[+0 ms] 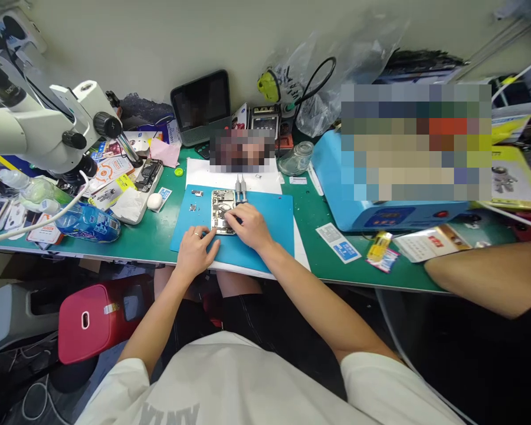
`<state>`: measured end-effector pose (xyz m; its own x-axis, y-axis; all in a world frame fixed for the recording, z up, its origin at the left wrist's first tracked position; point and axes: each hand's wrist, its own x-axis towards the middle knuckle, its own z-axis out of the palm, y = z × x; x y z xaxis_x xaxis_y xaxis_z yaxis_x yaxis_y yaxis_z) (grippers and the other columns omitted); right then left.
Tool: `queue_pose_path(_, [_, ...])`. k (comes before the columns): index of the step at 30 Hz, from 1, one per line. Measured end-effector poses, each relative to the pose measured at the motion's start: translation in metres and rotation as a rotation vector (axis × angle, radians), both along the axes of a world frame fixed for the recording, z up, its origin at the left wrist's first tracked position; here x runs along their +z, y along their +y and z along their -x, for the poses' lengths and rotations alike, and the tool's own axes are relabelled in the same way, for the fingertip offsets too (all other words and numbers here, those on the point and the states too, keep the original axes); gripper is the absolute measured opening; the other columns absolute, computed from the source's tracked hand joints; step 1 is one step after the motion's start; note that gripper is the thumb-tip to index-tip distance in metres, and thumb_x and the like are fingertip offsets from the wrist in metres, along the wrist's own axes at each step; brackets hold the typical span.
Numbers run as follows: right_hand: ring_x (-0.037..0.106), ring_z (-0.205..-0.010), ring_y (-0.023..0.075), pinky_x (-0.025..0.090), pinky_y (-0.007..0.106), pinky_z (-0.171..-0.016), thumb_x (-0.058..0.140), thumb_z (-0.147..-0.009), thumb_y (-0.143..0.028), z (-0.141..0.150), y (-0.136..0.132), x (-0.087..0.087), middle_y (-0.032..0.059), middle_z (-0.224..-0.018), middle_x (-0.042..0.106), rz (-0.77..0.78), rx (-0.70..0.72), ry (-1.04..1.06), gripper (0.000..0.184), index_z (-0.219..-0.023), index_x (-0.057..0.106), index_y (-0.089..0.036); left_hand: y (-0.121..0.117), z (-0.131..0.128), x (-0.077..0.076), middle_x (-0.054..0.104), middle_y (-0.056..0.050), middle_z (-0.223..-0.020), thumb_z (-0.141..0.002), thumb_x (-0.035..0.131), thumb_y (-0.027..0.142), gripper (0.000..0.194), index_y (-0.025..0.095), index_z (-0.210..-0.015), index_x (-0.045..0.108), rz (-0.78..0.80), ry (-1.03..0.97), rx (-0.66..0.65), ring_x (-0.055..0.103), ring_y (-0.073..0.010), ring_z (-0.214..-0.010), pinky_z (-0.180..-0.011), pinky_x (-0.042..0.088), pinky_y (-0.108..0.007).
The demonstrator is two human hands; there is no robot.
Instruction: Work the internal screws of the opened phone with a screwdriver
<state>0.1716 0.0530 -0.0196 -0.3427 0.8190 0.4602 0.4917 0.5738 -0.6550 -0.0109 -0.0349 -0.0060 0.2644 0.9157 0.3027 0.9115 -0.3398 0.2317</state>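
Observation:
An opened smartphone (223, 203) with its inner parts exposed lies on a blue work mat (269, 221). My left hand (194, 251) rests at its lower left, fingers apart, the index fingertip at the phone's lower edge. A ring is on one finger. Over the phone's right side, my right hand (249, 224) has its fingers drawn together in a pinch; anything between them is too small to make out. Just above that hand lie tweezers (241, 188), side by side. Small phone parts (197, 193) sit on the mat left of the phone.
A white microscope (35, 139) stands at left, near a blue bottle (91, 222) and another opened phone (149, 175). Behind the mat are a dark-screened device (202, 109) and a glass jar (296, 158). A blue machine (358, 212) and another person's arm (491, 274) are at right.

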Motion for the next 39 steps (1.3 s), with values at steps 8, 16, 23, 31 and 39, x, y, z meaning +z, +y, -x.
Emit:
queue_pose_path(8, [0.056, -0.079, 0.0207, 0.044, 0.036, -0.081, 0.047, -0.099, -0.032, 0.0, 0.003, -0.001, 0.0049, -0.077, 0.065, -0.001, -0.019, -0.02, 0.029, -0.079, 0.064, -0.021, -0.001, -0.001, 0.0, 0.063, -0.011, -0.108, -0.1, 0.051, 0.039, 0.036, 0.02, -0.125, 0.066, -0.02, -0.015, 0.009, 0.056, -0.0239, -0.096, -0.086, 0.046, -0.038])
queue_pose_path(16, [0.057, -0.078, 0.0213, 0.044, 0.037, -0.08, 0.049, -0.098, -0.029, 0.003, 0.004, -0.002, 0.0053, -0.076, 0.065, -0.014, -0.02, -0.007, 0.028, -0.075, 0.063, -0.02, -0.001, -0.003, 0.001, 0.063, -0.011, -0.113, -0.099, 0.053, 0.043, 0.039, 0.019, -0.128, 0.064, -0.03, 0.024, 0.009, 0.055, -0.0254, -0.1, -0.089, 0.046, -0.04])
queue_pose_path(23, [0.063, -0.098, 0.0222, 0.048, 0.036, -0.091, 0.053, -0.096, -0.028, -0.021, -0.006, 0.019, 0.0068, -0.098, 0.071, -0.058, -0.036, 0.015, 0.016, -0.096, 0.068, -0.02, -0.003, -0.003, -0.001, 0.062, -0.012, -0.117, -0.099, 0.053, 0.04, 0.039, 0.016, -0.128, 0.063, -0.077, 0.038, -0.012, 0.055, -0.027, -0.103, -0.089, 0.047, -0.041])
queue_pose_path(31, [0.058, -0.059, 0.0189, 0.035, 0.029, -0.053, 0.057, -0.089, -0.057, -0.067, 0.023, 0.054, -0.0023, -0.065, 0.062, 0.546, 0.061, -0.531, 0.049, -0.124, 0.053, -0.023, 0.003, -0.003, 0.009, 0.057, -0.014, -0.13, -0.1, 0.049, 0.045, 0.047, 0.017, -0.137, 0.055, 0.058, 0.073, -0.057, 0.053, -0.0298, -0.107, -0.088, 0.048, -0.045])
queue_pose_path(39, [0.058, -0.066, 0.0183, 0.035, 0.027, -0.053, 0.054, -0.088, -0.042, -0.056, 0.023, 0.054, -0.0005, -0.077, 0.063, 0.665, 0.131, -0.614, 0.055, -0.137, 0.039, -0.023, 0.014, -0.004, 0.041, 0.054, -0.012, -0.135, -0.101, 0.044, 0.052, 0.058, 0.022, -0.15, 0.038, 0.347, 0.104, -0.082, 0.053, -0.0299, -0.115, -0.094, 0.048, -0.047])
